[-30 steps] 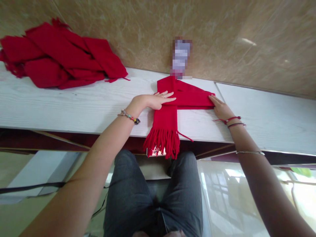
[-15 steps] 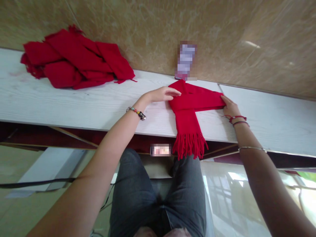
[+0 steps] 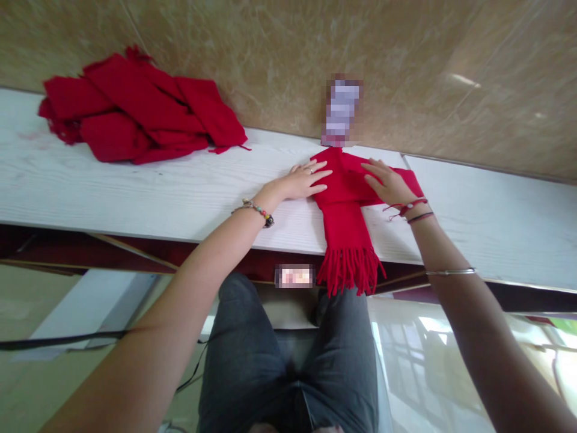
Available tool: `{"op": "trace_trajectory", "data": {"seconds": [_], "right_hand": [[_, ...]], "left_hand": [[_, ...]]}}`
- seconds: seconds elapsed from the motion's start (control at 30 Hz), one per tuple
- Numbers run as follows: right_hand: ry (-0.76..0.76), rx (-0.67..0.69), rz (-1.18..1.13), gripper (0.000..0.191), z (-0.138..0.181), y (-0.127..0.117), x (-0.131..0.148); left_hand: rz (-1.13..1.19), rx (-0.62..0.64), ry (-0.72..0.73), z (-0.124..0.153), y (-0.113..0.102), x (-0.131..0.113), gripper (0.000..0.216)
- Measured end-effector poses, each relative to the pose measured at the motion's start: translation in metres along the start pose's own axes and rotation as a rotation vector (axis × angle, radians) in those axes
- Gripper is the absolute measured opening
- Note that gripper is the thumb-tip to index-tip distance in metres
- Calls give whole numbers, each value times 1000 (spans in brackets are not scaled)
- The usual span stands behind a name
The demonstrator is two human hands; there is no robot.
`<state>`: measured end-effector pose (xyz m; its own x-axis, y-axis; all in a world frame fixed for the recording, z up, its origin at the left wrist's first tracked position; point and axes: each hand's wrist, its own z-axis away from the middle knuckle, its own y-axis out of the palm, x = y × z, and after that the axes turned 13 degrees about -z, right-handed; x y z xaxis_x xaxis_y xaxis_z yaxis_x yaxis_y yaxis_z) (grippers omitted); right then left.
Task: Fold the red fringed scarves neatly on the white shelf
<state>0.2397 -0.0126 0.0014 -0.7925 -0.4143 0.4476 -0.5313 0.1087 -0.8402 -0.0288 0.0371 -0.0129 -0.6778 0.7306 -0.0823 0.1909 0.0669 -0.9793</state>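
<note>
A blurred object [image 3: 342, 109] stands against a marbled wall [image 3: 243, 54].

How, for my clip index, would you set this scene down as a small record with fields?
Scarf: red, partly folded, fringe hanging past the near edge of the table
Left hand: at the scarf's left side, fingers spread
Right hand: on or just over the scarf's right part, fingers extended
Pile: crumpled red cloth, far left, by the wall
Blurred item: beyond the scarf, too pixelated to name
</note>
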Motion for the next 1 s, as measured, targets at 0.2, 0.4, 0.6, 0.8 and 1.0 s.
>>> {"op": "trace_trajectory", "data": {"seconds": [0.2, 0.4, 0.6, 0.8, 1.0], "right_hand": [[19, 93, 57, 49, -1, 35, 20], [-33, 108, 25, 49, 11, 34, 25], [-148, 109, -25, 46, 14, 33, 39], [186, -188, 70, 46, 13, 25, 13], [386, -248, 128, 47, 16, 23, -10]], "left_hand": [[-21, 137, -3, 5, -7, -4, 52], [-100, -26, 108, 2, -18, -7, 33], [-59, -230, 73, 1, -17, -3, 33], [-49, 167, -179, 10, -11, 1, 57], [-46, -15, -159, 6, -9, 3, 47]]}}
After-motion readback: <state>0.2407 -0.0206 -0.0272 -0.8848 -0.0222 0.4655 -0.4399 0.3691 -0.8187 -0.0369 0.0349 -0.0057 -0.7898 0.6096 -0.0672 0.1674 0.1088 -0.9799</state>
